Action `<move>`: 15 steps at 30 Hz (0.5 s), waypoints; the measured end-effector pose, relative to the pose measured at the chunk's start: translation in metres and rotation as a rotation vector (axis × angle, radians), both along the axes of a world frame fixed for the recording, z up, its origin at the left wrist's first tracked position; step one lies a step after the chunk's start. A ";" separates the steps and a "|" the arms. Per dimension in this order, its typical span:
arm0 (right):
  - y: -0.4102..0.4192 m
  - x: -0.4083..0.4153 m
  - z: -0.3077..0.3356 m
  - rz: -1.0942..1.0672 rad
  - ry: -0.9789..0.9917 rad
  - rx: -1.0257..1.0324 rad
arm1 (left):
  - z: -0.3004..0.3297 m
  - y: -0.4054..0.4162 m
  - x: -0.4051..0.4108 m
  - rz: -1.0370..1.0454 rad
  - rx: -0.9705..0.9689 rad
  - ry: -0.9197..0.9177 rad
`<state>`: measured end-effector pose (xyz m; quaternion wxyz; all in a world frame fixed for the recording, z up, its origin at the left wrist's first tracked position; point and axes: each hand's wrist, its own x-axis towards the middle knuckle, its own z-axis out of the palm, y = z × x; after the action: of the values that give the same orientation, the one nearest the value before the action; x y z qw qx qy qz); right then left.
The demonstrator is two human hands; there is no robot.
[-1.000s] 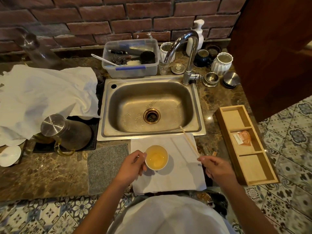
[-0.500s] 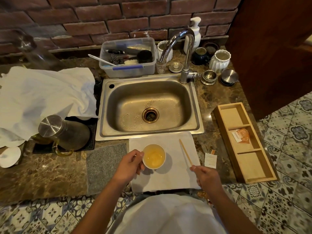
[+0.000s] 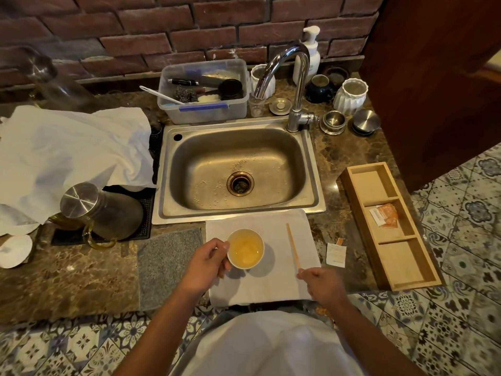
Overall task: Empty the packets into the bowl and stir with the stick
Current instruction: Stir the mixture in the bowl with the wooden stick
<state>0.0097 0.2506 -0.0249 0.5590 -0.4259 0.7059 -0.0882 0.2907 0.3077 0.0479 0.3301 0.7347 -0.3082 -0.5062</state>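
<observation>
Bowl (image 3: 245,248) w/ pale yellow liquid sits on a white cloth (image 3: 273,283) at the front edge of the counter, just below the sink. Left hand (image 3: 207,263) grips its left side, thumb at the rim, fingers curled round the wall. Stick (image 3: 293,245) lies along the cloth to the right of the bowl, well apart from it; right hand (image 3: 322,283) has its near end pinched btwn fingertips, far end pointing toward the sink. White packet (image 3: 336,255) lies on the bare stone just right of the cloth, a small orange scrap touching its top edge. Orange-and-white packets (image 3: 385,215) lie in the middle compartment of a wooden tray (image 3: 406,270) at the counter's right end.

Counter (image 3: 81,272) is dark brown marble, glossy. Grey mat (image 3: 168,264) left of the cloth. Steel sink (image 3: 238,166) in the centre, droplets in the basin, chrome tap (image 3: 295,77) behind. Brick wall (image 3: 189,28) at the back; plastic tub (image 3: 206,90) of utensils, white ribbed pots, soap pump along it. Crumpled white cloth + glass jug w/ steel lid (image 3: 92,213) to the left. Patterned blue-grey floor tiles (image 3: 461,335) below, dark wood panel at right
</observation>
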 end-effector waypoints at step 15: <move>0.002 0.006 -0.002 0.080 0.052 0.041 | -0.004 0.002 0.000 0.040 -0.017 0.038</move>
<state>0.0155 0.2522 -0.0271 0.5521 -0.4444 0.7043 -0.0401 0.2905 0.3098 0.0438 0.3522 0.7283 -0.2913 -0.5105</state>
